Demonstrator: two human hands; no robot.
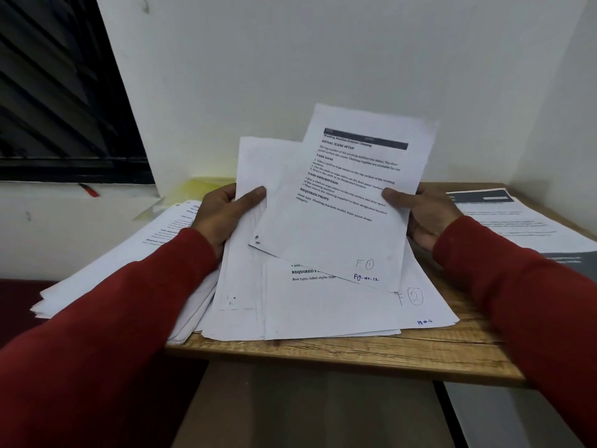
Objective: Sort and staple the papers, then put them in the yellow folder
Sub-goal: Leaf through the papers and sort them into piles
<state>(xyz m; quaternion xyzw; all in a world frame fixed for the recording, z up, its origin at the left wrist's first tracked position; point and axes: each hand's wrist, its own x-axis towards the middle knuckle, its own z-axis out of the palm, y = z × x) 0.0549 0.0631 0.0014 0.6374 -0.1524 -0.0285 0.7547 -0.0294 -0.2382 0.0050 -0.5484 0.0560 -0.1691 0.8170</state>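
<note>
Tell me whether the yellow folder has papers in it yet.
Cannot tell: the yellow folder is mostly hidden behind the papers both hands grip.
</note>
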